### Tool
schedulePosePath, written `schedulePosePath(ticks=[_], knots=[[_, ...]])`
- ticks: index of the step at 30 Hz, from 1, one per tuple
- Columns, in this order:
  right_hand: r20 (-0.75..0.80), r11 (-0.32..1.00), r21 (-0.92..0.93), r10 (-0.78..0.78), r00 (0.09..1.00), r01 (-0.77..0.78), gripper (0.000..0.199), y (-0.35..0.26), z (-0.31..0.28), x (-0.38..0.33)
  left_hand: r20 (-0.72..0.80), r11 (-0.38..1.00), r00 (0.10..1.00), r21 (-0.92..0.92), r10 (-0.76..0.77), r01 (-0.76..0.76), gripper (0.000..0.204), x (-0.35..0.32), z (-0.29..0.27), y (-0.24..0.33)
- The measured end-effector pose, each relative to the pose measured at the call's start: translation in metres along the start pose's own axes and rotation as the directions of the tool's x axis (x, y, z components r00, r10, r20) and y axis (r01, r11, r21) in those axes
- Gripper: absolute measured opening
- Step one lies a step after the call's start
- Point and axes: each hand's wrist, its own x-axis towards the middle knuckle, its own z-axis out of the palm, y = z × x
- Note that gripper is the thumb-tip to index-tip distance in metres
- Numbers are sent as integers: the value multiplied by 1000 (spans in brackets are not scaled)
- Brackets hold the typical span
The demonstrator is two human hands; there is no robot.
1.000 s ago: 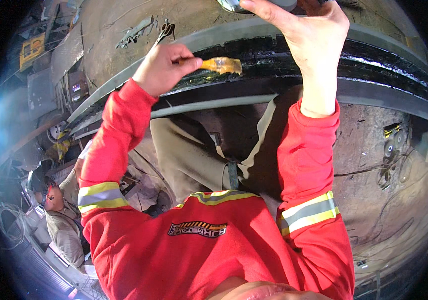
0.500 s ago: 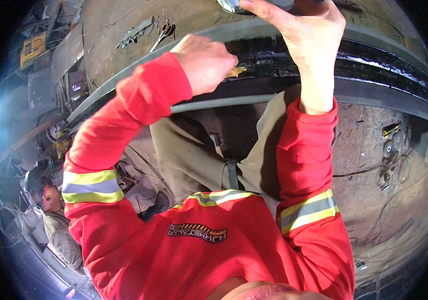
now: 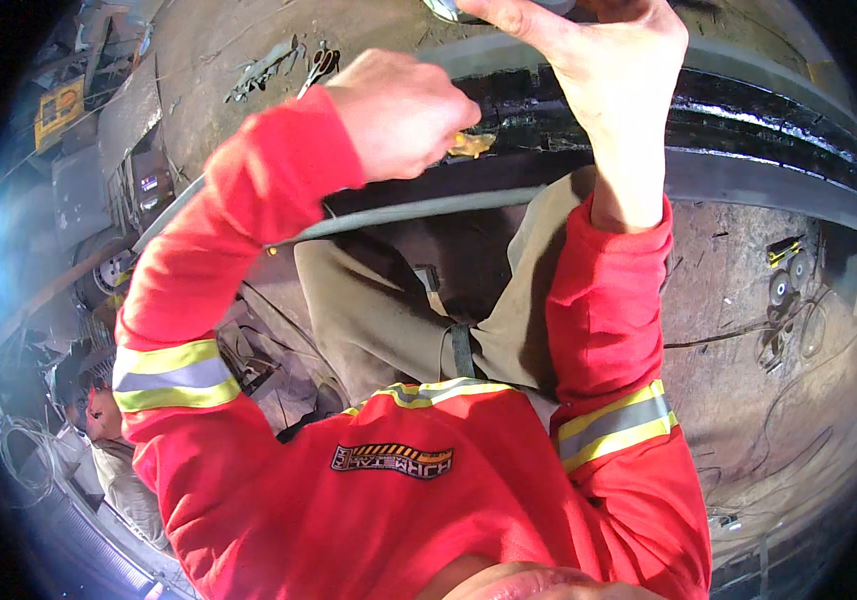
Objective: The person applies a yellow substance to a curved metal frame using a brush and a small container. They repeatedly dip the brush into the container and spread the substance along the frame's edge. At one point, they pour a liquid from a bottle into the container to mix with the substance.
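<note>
My left hand [image 3: 399, 115] is closed in a fist around a short yellow-brown tool [image 3: 472, 146]. The tool's rough end sticks out to the right, over a long metal beam with glossy black faces [image 3: 729, 118]; whether it touches the beam I cannot tell. To the right and farther up, my right hand [image 3: 624, 55] is curled with its thumb out to the left, gripping a pale, rounded object [image 3: 444, 9]. The picture's upper edge cuts that object off, so its kind is unclear. The beam runs across in front of my knees, beneath both hands.
Scissors [image 3: 321, 66] and a crumpled grey rag or glove [image 3: 265, 70] lie on the floor beyond the beam. At right are round discs [image 3: 780, 290] and cables [image 3: 719, 341]. A yellow case [image 3: 60, 112] stands far left. Lower left, a person in grey clothing [image 3: 127, 485] is partly visible.
My left hand has shifted slightly up and left, and more of the yellow-brown tool shows. My right hand has moved a little left, still gripping the pale object.
</note>
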Motion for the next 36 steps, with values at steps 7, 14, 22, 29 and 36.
schedulePosePath(ticks=[7, 14, 22, 29, 36], knots=[[-13, 998, 57, 4, 1000, -3, 69, -6, 4, 1, -192, 997, 980, 53, -42, 53, 9, 4, -1, -8], [-37, 998, -36, 53, 998, -54, 71, -2, -2, 1, -167, 974, 965, 136, 201, -179, 10, -2, 16, 0], [-28, 987, -153, -45, 999, 40, 66, -18, 9, -5, -244, 988, 961, -50, 128, -145, 16, -21, -16, -21], [-52, 977, -208, -50, 997, 38, 66, -21, 15, -6, -236, 995, 970, -62, 55, -72, 15, -29, 6, 7], [-7, 997, 6, 83, 997, -83, 69, -19, 1, -1, -327, 965, 914, -179, -240, 190, 14, -58, 9, 19]])
